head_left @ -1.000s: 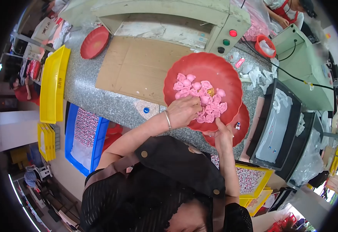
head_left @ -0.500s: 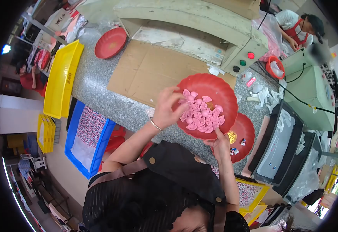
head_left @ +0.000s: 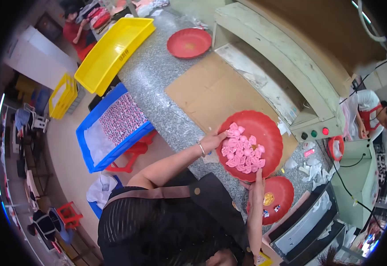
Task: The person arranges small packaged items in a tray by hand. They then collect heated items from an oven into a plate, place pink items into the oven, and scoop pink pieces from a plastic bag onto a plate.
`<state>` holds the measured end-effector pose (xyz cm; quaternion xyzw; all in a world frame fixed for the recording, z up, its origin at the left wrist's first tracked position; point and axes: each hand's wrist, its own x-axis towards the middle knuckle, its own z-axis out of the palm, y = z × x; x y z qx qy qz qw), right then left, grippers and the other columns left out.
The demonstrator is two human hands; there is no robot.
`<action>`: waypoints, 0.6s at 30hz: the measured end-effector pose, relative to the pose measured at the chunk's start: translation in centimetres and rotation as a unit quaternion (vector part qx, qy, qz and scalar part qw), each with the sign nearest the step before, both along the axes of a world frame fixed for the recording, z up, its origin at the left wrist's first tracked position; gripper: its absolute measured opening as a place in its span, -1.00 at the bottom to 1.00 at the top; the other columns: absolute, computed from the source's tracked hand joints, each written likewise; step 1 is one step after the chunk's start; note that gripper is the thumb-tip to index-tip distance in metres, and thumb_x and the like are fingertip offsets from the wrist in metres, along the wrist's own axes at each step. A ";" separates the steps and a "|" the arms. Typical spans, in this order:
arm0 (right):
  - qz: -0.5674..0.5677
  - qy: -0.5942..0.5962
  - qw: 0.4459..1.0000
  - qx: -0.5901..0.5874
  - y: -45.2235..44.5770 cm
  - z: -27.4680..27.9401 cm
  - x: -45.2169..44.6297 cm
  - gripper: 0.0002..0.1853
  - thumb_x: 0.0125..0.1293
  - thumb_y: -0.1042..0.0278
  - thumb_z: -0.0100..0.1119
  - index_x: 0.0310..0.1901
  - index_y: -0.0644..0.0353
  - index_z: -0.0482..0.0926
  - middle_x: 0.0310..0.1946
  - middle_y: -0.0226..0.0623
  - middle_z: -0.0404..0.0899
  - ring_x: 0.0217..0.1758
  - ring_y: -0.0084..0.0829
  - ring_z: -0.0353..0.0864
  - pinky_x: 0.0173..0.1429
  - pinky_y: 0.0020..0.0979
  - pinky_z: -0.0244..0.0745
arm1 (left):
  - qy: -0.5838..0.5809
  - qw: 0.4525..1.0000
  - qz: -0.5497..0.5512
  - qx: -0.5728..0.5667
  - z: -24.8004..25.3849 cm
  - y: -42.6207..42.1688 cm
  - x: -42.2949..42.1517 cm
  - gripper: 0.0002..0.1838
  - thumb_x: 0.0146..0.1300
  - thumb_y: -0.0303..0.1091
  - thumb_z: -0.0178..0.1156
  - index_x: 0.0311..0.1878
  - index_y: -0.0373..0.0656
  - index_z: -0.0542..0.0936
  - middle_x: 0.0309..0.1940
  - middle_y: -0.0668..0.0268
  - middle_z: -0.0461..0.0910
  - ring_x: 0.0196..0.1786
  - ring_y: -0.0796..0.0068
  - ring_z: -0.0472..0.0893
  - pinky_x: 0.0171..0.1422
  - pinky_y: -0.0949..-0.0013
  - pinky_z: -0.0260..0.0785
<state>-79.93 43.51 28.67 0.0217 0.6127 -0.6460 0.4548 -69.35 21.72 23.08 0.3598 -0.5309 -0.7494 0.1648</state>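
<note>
A round red scalloped dish point(head_left: 271, 133) is tilted above the counter, with a heap of pink flower-like pieces point(head_left: 242, 153) on its left and lower part. My left hand point(head_left: 212, 142), with a bracelet at the wrist, pinches the dish's left rim beside the pieces. At the near rim my right hand point(head_left: 256, 190) grips the same dish, thumb on top and fingers underneath. Partly behind that hand lies a second red dish point(head_left: 284, 190), which bears a gold emblem and a few small wrapped items.
A pale green machine point(head_left: 286, 53) stands behind cardboard point(head_left: 202, 93). Another red dish point(head_left: 189, 43) and a yellow tray point(head_left: 109, 55) lie at the left. A blue crate point(head_left: 85, 146) is lower left, black trays point(head_left: 302, 221) lower right. Another person point(head_left: 373, 111) sits at the right.
My left hand has gone from open over the pink pieces to the dish's left rim. The view has turned, so the machine and trays appear rotated. My right hand still holds the near rim.
</note>
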 end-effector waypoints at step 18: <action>-0.117 0.102 0.988 -0.029 4.3 0.2 -1.1 -0.46 0.42 0.19 -0.02 0.32 0.27 0.19 0.23 -0.22 0.36 0.28 -0.41 0.33 0.35 -0.42 0.19 | 0.040 0.985 -0.145 0.085 6.4 2.3 -2.2 -0.44 0.41 -0.24 0.01 0.40 -0.12 0.12 0.27 0.27 0.31 0.25 0.44 0.38 0.23 0.36 0.33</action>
